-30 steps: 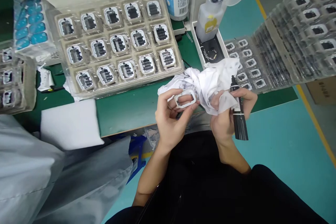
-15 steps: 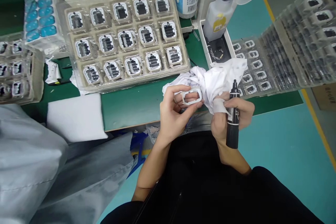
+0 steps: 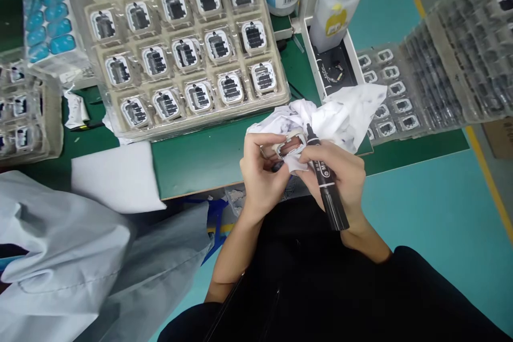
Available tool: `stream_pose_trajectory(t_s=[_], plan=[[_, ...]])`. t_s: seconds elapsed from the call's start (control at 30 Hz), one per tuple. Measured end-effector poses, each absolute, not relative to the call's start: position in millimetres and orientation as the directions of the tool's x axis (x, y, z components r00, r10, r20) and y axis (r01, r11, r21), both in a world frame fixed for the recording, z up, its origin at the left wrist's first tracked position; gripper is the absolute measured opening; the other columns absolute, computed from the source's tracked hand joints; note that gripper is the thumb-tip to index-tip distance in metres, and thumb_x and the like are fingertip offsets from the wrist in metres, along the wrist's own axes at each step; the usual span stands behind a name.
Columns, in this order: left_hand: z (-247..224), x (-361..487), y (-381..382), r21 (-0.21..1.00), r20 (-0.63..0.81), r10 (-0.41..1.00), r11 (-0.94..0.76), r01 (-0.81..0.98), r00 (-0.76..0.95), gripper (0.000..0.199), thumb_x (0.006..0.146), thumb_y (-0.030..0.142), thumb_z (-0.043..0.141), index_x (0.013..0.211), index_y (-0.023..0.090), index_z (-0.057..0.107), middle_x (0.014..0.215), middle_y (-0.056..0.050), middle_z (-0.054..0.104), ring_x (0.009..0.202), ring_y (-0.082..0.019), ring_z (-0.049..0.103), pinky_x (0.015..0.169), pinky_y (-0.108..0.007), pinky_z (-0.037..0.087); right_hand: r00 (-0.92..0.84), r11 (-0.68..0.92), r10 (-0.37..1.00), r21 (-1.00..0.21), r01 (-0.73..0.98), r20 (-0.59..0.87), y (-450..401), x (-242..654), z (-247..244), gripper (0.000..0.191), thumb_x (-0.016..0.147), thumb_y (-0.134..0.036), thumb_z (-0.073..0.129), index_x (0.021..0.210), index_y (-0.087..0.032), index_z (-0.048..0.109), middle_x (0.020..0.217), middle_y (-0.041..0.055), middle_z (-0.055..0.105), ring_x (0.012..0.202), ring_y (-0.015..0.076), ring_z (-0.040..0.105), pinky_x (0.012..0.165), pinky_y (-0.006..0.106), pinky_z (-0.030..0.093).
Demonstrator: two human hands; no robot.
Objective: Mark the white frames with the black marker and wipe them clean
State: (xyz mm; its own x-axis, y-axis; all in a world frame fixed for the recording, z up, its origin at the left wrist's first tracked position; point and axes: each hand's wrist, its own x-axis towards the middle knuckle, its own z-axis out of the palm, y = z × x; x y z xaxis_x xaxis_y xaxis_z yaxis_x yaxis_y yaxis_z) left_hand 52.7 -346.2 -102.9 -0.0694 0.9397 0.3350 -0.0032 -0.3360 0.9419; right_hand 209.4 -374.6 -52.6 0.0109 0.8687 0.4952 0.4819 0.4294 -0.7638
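Observation:
Between the fingertips of my left hand point(image 3: 262, 171) is a small white frame point(image 3: 285, 147) with an open middle. My right hand point(image 3: 340, 173) grips a black marker point(image 3: 329, 187), its tip pointing up and away from me, and also holds a white cloth point(image 3: 344, 115). A fold of the cloth touches the lower edge of the frame under my right thumb. The rest of the crumpled cloth spreads behind both hands over the table's front edge.
A plastic tray point(image 3: 208, 113) of white-framed parts lies behind my left hand. Stacked trays point(image 3: 449, 75) stand at the right. A bottle point(image 3: 331, 16) sits in a white box point(image 3: 315, 72). A white foam sheet point(image 3: 116, 176) and a person's grey garment point(image 3: 64, 246) are at the left.
My right hand has moved left to the frame, bringing the cloth against it. The marker now leans with its tip to the left. The camera view has shifted slightly.

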Motion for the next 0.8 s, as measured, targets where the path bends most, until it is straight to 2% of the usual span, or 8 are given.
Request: stream_pose_trajectory(t_s=[0.1, 0.2, 0.4, 0.57, 0.8], plan=[[-111, 54, -350, 0.894, 0.447, 0.887, -0.44, 0.082, -0.11, 0.055, 0.091, 0.044, 0.111, 0.128, 0.029, 0.072, 0.104, 0.004, 0.077, 0.081, -0.012, 0.084, 0.074, -0.019, 0.067, 0.029, 0.415, 0.87, -0.762, 0.498, 0.492, -378, 209, -49, 0.022, 0.101, -0.008, 0.082, 0.103, -0.029, 0.076, 0.088, -0.0025, 0.074, 0.075, 0.0165, 0.067, 0.07, 0.032, 0.055], [-120, 57, -353, 0.851, 0.525, 0.84, -0.516, 0.097, -0.134, 0.05, 0.098, 0.039, 0.104, 0.133, 0.029, 0.07, 0.111, 0.001, 0.081, 0.084, -0.014, 0.088, 0.075, -0.023, 0.07, 0.067, 0.404, 0.861, -0.759, 0.511, 0.504, -379, 207, -47, 0.023, 0.1, -0.006, 0.08, 0.102, -0.029, 0.077, 0.086, -0.0032, 0.07, 0.071, 0.0156, 0.063, 0.068, 0.032, 0.053], [-126, 58, -356, 0.857, 0.513, 0.84, -0.514, 0.045, -0.175, 0.053, 0.1, 0.035, 0.102, 0.139, 0.031, 0.066, 0.117, -0.001, 0.085, 0.103, -0.024, 0.095, 0.079, -0.03, 0.077, 0.082, 0.428, 0.84, -0.749, 0.506, 0.536, -378, 209, -46, 0.017, 0.104, -0.013, 0.083, 0.099, -0.028, 0.077, 0.085, -0.0029, 0.072, 0.07, 0.0155, 0.063, 0.065, 0.032, 0.052], [-125, 57, -355, 0.844, 0.533, 0.83, -0.536, 0.033, -0.163, 0.056, 0.098, 0.034, 0.105, 0.139, 0.031, 0.067, 0.118, 0.0, 0.086, 0.099, -0.023, 0.095, 0.086, -0.034, 0.08, 0.065, 0.433, 0.85, -0.763, 0.481, 0.523, -377, 209, -48, 0.018, 0.104, -0.012, 0.083, 0.1, -0.029, 0.077, 0.083, -0.0038, 0.069, 0.068, 0.0144, 0.062, 0.065, 0.031, 0.052], [-128, 59, -350, 0.714, 0.7, 0.699, -0.688, 0.132, -0.146, 0.05, 0.103, 0.031, 0.1, 0.143, 0.029, 0.071, 0.122, -0.003, 0.084, 0.107, -0.022, 0.095, 0.089, -0.03, 0.08, 0.051, 0.374, 0.884, -0.768, 0.52, 0.465, -379, 210, -45, 0.024, 0.099, -0.009, 0.086, 0.102, -0.03, 0.075, 0.089, -0.0037, 0.077, 0.072, 0.0162, 0.067, 0.071, 0.033, 0.056]])
